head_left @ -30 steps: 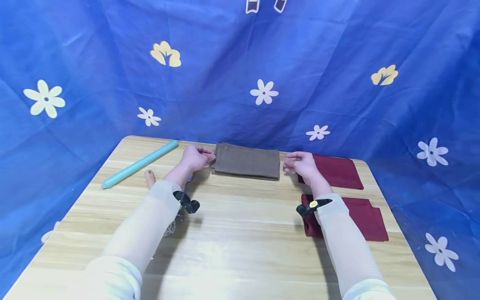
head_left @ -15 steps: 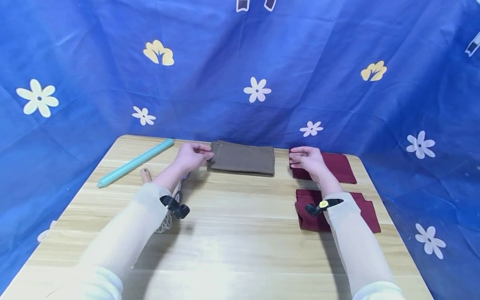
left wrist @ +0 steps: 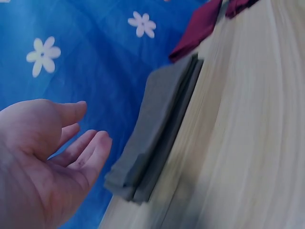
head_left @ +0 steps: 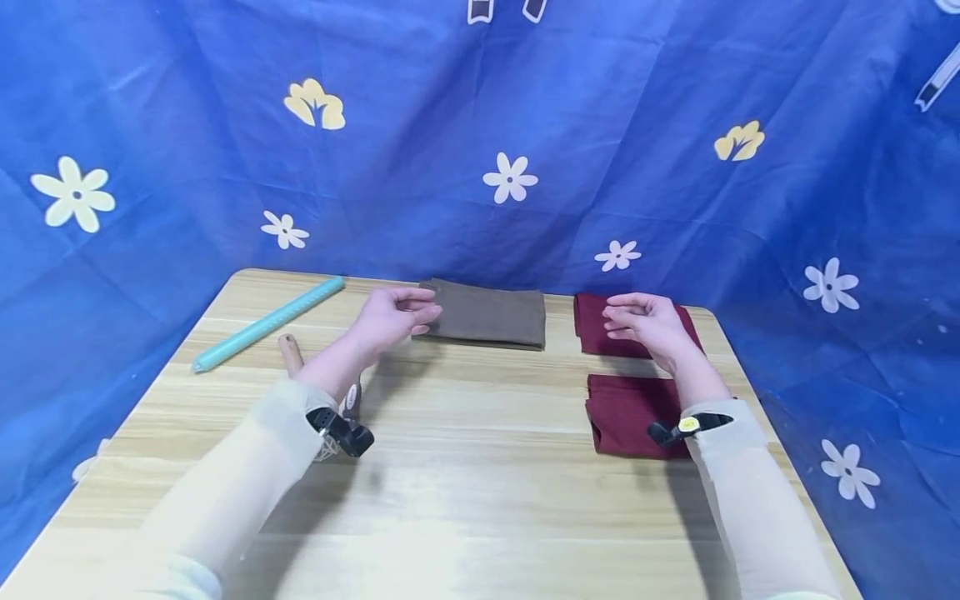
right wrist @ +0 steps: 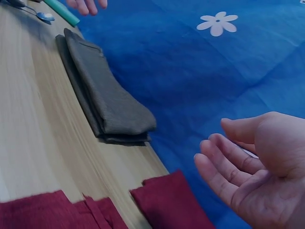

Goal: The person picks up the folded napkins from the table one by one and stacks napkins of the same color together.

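A folded grey-brown cloth [head_left: 491, 317] lies flat near the back edge of the table. My left hand [head_left: 390, 319] hovers beside its left end, fingers loosely bent; in the left wrist view a gap separates the fingertips from the cloth [left wrist: 157, 114]. Over the farther of two folded dark red cloths [head_left: 592, 325] is my right hand [head_left: 648, 323], its fingers relaxed around nothing. The nearer dark red cloth [head_left: 622, 417] is partly covered by my right forearm. In the right wrist view, the palm of the right hand [right wrist: 267, 176] shows nothing held.
A turquoise stick-like roll [head_left: 266, 325] lies at the back left of the wooden table [head_left: 465, 475]. Near it, a wooden handle [head_left: 290, 354] and a whitish wire-like object [head_left: 327, 450] are partly hidden by my left arm. A blue flowered curtain [head_left: 420, 167] surrounds the back.
My right hand has moved right, away from the grey-brown cloth and over the far red cloth. The left hand has drawn slightly off the cloth's left end. The head view has shifted a little.
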Tool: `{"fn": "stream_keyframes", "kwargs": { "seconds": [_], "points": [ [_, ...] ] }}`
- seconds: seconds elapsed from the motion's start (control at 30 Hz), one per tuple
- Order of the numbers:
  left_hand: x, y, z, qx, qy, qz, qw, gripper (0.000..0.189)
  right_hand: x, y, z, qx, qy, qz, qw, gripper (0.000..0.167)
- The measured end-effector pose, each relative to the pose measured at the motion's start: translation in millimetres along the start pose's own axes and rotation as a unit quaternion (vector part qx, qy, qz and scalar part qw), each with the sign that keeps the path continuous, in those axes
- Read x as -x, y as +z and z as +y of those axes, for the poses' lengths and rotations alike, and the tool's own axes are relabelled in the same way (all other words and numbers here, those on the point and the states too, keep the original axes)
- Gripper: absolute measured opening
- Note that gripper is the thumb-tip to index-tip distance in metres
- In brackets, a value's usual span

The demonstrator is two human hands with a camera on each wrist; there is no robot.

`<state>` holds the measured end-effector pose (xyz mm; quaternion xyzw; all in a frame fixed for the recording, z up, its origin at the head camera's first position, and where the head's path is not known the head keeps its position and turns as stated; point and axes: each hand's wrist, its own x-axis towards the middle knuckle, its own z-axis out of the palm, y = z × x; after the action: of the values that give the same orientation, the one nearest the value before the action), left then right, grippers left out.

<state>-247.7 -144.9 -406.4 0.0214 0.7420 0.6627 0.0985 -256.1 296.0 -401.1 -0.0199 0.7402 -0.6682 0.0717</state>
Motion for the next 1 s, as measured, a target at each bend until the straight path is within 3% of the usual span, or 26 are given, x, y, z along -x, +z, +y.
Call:
{"fn": "stream_keyframes", "kwargs": {
  "seconds": [0.2,0.5,1.0],
  "points": [
    [10.3,17.3,4.8,0.019,0.008,-0.026,0.9994,0.05,16.7,-17,-2,-0.009,-0.015,-0.017,0.9997,0.016],
    [18.0,44.3,3.5,0.063,0.004,-0.045,0.997,0.05,44.8,-44,-3,0.017,-0.03,-0.025,0.9991,0.017],
    [21.1,89.9,-4.0,0.1,-0.03,-0.078,0.9914,0.047,81.0,-92,12,0.036,-0.006,-0.006,0.9993,0.017]
  ]
}}
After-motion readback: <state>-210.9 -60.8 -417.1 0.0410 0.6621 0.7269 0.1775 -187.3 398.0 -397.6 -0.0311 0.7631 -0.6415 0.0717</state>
